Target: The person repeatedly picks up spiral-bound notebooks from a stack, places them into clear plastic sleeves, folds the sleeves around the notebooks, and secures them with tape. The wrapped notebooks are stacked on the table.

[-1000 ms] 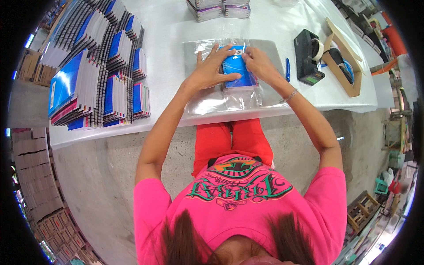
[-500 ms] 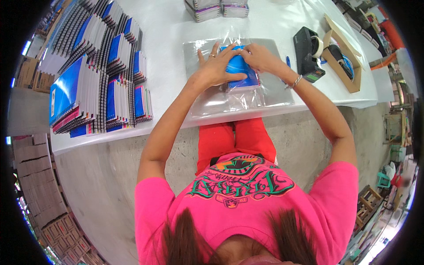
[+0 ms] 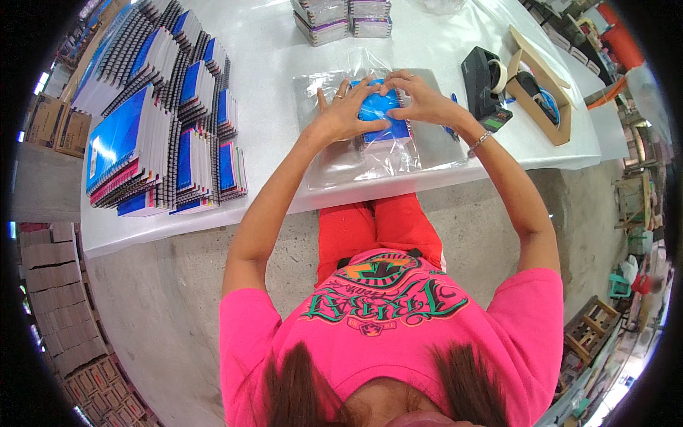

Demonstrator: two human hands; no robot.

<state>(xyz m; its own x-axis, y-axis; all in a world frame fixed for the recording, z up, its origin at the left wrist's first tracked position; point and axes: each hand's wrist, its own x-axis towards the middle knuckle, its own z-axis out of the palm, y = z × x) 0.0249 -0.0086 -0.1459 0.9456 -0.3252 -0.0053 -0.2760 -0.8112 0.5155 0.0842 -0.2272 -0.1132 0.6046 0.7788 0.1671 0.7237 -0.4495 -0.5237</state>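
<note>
A blue-covered notebook [image 3: 371, 107] lies in front of me, apparently on top of a small stack, with clear plastic film [image 3: 393, 162] around it. Beneath are flat sheets of clear plastic [image 3: 320, 167] near the table's front edge. My left hand [image 3: 340, 119] rests on the left side of the cover, fingers spread and thumb across its near part. From the right, my right hand [image 3: 425, 102] arches over the far right corner, thumb apart from its curved fingers. Both hands' fingertips nearly meet at the far edge. Whether the film is sealed, I cannot tell.
Tall piles of blue spiral notebooks [image 3: 117, 139] fill the table's left side. Plastic-wrapped notebook bundles [image 3: 324, 32] stand at the back. To the right are a blue pen [image 3: 454, 98], a black tape dispenser [image 3: 478, 82] and an open cardboard box [image 3: 557, 134] holding cables.
My right hand has opened from a pinch at the cover's far edge, its thumb now lying apart on the cover. The left hand stays spread on the notebook. The view has shifted slightly.
</note>
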